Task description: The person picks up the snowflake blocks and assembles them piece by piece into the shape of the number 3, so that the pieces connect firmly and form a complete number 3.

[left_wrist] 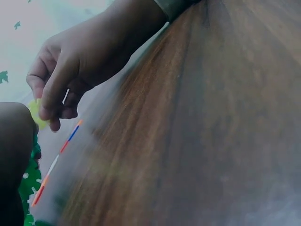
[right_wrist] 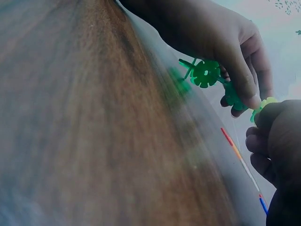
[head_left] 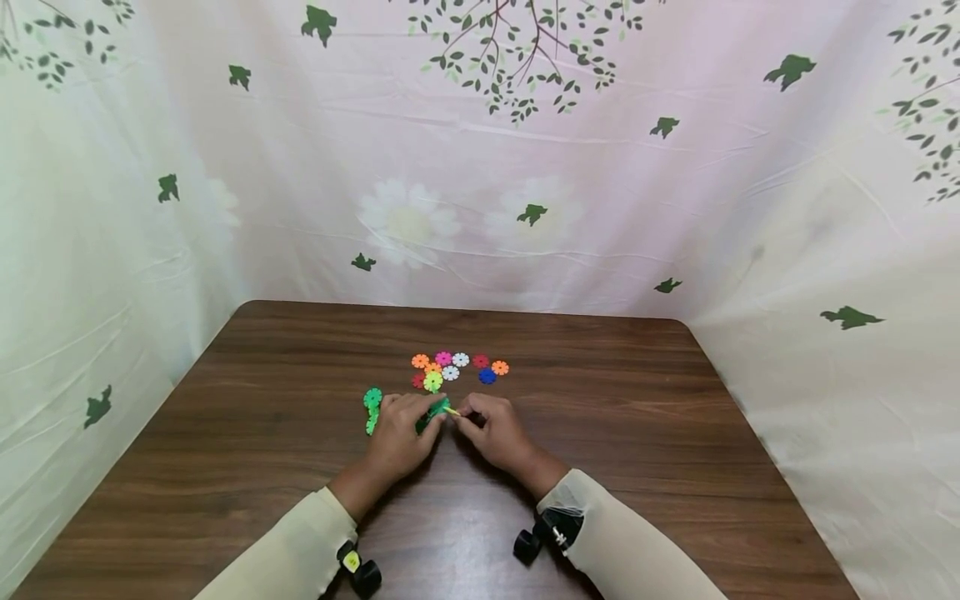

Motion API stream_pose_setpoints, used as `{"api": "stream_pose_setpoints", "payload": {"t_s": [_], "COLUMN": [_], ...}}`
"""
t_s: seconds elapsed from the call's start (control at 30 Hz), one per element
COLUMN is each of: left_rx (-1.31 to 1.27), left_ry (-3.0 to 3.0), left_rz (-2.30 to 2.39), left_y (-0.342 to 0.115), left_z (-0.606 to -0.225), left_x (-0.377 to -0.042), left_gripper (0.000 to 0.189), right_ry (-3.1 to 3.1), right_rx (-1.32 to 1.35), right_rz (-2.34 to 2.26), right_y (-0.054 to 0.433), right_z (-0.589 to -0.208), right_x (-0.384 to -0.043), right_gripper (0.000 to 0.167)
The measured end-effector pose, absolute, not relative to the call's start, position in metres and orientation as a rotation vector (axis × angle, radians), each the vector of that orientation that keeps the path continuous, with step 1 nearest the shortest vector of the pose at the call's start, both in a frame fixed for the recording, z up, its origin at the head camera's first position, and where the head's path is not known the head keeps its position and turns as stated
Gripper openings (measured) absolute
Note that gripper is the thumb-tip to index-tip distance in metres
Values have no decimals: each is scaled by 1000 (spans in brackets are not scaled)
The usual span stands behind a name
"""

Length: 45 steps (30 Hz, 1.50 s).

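Observation:
My left hand (head_left: 405, 429) grips a joined chain of green notched plastic discs (right_wrist: 207, 74). Part of the chain (head_left: 372, 410) sticks out beyond the left side of that hand. Between thumb and fingers, my right hand (head_left: 501, 433) pinches a yellow notched disc (left_wrist: 37, 110), held nearly edge-on in the head view. Both hands meet over the table, and the yellow disc (right_wrist: 268, 101) is right at the green disc by the left fingertips. The slots where they come together are covered by fingers.
Beyond the hands, several loose notched discs lie on the brown wooden table (head_left: 600, 400): orange (head_left: 500, 367), blue (head_left: 487, 377), white (head_left: 461, 360), pink (head_left: 444, 358), red (head_left: 481, 361) and yellow-green (head_left: 432, 382). A printed curtain (head_left: 465, 150) hangs behind the table.

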<state>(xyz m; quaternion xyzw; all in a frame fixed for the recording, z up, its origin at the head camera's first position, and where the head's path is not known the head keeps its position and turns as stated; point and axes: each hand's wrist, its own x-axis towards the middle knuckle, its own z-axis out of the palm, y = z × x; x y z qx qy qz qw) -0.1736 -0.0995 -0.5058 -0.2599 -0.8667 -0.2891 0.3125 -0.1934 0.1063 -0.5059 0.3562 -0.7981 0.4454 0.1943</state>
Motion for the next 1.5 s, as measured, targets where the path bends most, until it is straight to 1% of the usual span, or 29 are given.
{"api": "stream_pose_setpoints", "payload": {"t_s": [0.2, 0.4, 0.5, 0.6, 0.7, 0.8, 0.97, 1.3, 1.5], "left_rx": [-674, -656, -656, -648, -638, -634, -620, -565, -568], "left_ry": [-2275, -2242, -2244, -2266, -2279, -2277, -2282, -2329, -2357], "left_rz": [-708, -716, -700, -664, -641, -632, -615, -641, -645], "left_y": [-98, -98, -97, -97, -97, -98, -98, -98, -98], "left_z": [-507, -510, -511, -510, -508, -507, -507, -503, -505], "left_x": [-172, -173, -174, -173, -173, -174, -174, -172, -172], "left_gripper": [33, 35, 37, 38, 37, 36, 34, 29, 31], "right_ry": [-2259, -2309, -2337, -2356, -2335, -2298, -2277, -2314, -2358], "right_rx": [977, 954, 937, 939, 931, 834, 634, 442, 354], "right_rz": [1239, 1262, 1311, 1315, 1312, 1304, 1310, 1316, 1262], "right_y": [106, 106, 108, 111, 111, 110, 107, 109, 116], "right_z": [-506, -508, -508, -508, -508, -508, -509, -512, -513], "right_x": [-192, -192, -193, -194, -195, -197, -203, -223, -237], "right_gripper": [15, 9, 9, 11, 19, 24, 21, 19, 17]}}
